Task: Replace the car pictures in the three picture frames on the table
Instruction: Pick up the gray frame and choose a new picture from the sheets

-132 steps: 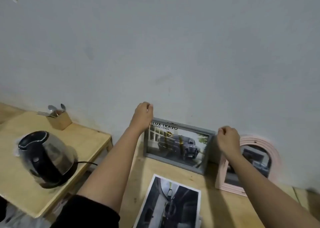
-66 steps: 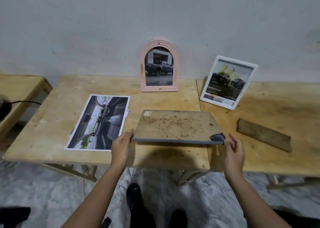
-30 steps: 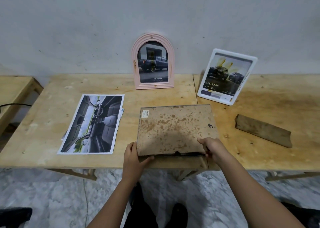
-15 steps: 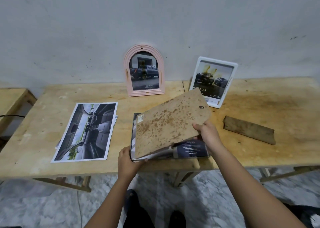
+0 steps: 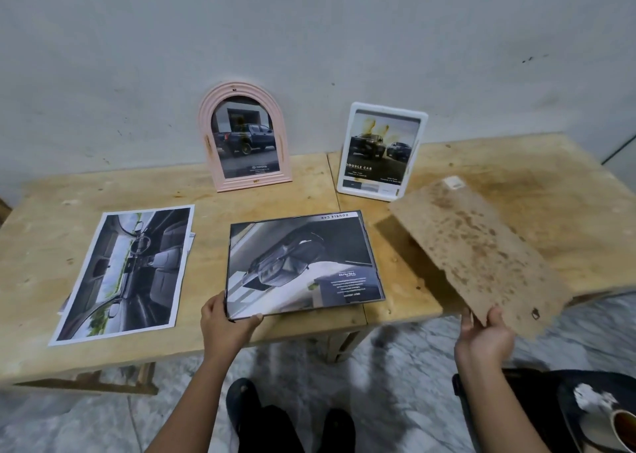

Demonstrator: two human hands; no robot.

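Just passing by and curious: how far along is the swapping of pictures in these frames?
Early. Done: the backing board is off the first frame, held by the right hand. In hand: the left hand grips a corner of that frame, flat on the table, old picture inside. Left: swap it, close up, then the pink frame and white frame, both showing trucks. The new prints lie at left.

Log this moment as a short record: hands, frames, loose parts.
left hand: grips the near-left corner of the flat frame
right hand: holds the backing board in the air, right side
flat frame: lies on the table, back open, car picture exposed
pink arched frame, white frame: upright against the wall, both filled
loose prints: table's left
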